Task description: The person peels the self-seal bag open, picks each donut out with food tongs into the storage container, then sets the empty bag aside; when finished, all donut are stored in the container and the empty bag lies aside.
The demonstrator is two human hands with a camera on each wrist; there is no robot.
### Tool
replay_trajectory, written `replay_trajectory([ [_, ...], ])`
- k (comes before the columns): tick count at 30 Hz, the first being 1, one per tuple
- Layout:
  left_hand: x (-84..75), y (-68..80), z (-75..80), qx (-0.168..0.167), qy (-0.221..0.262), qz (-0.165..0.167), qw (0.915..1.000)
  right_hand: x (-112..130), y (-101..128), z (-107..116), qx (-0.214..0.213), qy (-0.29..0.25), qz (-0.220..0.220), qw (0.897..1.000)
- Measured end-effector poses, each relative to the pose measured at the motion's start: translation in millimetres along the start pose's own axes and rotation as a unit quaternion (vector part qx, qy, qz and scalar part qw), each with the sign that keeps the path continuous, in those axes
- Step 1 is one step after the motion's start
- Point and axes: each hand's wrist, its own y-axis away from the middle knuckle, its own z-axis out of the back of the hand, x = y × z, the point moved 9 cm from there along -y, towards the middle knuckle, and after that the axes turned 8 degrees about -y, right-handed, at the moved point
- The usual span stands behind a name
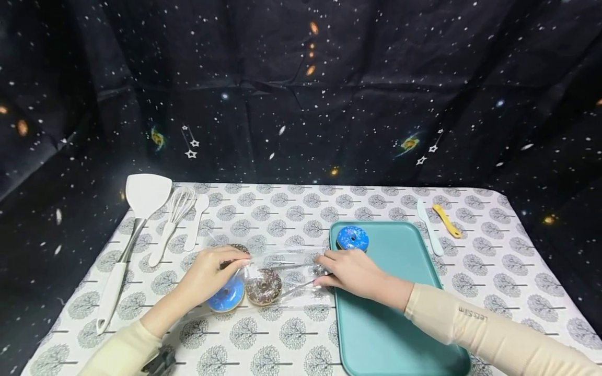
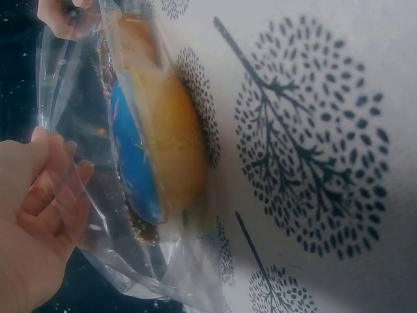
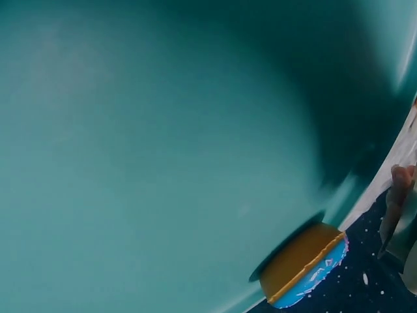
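Observation:
A clear plastic bag (image 1: 287, 269) lies on the tree-print tablecloth between my hands. Inside it are a blue-iced donut (image 1: 227, 295) and a chocolate donut (image 1: 264, 286); a third, dark donut (image 1: 239, 247) is partly hidden behind my left hand. My left hand (image 1: 237, 262) pinches the bag's left end, my right hand (image 1: 322, 269) grips its right end at the tray's edge. Another blue donut (image 1: 352, 237) sits on the teal tray (image 1: 400, 313). The left wrist view shows the blue donut (image 2: 140, 169) through the bag (image 2: 98, 215). The right wrist view shows the tray (image 3: 163, 150) and its donut (image 3: 306, 267).
A white spatula (image 1: 143, 196), a whisk (image 1: 176, 209) and a white spoon (image 1: 197, 219) lie at the table's back left. A white knife (image 1: 429, 227) and a yellow tool (image 1: 447, 220) lie right of the tray. A dark starry cloth hangs behind.

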Motion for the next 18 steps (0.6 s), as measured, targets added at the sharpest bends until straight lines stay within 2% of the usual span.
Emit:
replay_trajectory([
  [12,-0.2,0.7,-1.8,0.003,0.003,-0.004,1.0000,3.1,-1.7,7.0,-0.029,-0.037,0.000,0.999],
  [18,-0.5,0.6,-1.7,0.004,0.004,-0.005,1.0000,6.0,-1.8,6.9,-0.034,-0.030,-0.001,0.999],
])
